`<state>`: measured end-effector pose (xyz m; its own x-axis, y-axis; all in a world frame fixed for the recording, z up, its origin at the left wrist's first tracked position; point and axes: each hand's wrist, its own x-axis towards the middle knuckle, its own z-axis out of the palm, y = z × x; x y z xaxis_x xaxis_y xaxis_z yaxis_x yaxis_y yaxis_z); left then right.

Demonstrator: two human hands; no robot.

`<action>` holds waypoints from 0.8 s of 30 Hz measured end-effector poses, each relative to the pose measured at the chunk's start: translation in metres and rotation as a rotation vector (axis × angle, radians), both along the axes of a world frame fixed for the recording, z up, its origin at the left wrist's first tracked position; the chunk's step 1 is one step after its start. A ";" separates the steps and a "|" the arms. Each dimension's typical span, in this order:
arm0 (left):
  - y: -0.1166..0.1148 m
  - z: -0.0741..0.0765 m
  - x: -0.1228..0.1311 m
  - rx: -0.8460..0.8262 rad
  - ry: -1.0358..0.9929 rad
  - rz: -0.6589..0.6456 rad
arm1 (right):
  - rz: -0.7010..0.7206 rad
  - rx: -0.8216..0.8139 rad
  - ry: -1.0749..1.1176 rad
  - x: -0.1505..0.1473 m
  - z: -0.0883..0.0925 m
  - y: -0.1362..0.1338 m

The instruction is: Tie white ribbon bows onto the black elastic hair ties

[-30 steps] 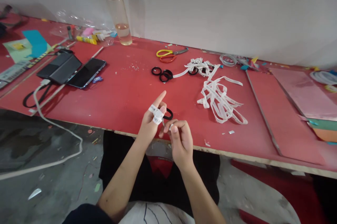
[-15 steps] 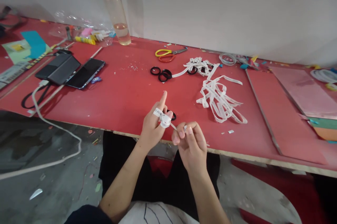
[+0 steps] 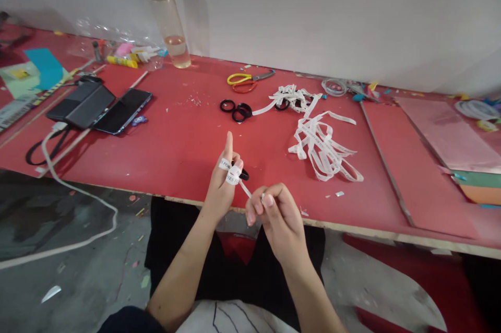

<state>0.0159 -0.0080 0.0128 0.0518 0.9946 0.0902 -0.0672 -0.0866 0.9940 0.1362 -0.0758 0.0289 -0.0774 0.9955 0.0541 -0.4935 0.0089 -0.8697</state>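
A white ribbon printed with dark letters is looped around the fingers of my left hand. One finger of that hand points up and the others curl in, holding the loops. From there a narrow strip runs to my right hand, whose thumb and fingers pinch its end. Just behind the left fingers a black ring shows in part; whether it is held or lies on the table I cannot tell. Beyond the hands lie several black rings and a loose heap of the same printed ribbon.
Yellow-and-red handled scissors lie near the wall. A bunched ribbon pile sits beyond the loose heap. A bottle, a phone and a power bank with a white cable stand left. Red boards lie right.
My left hand has turned slightly, its raised finger more upright. Both hands sit a little further left in view, partly as the camera shifted. The ribbon strip still spans between them.
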 end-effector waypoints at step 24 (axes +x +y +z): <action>0.003 0.004 0.001 0.009 -0.046 -0.118 | -0.516 0.414 -1.276 -0.016 -0.015 0.026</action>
<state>0.0169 -0.0051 0.0170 0.1640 0.9809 0.1042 -0.1230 -0.0844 0.9888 0.1198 -0.0497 0.0140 0.0647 0.8570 0.5112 0.7433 0.3004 -0.5977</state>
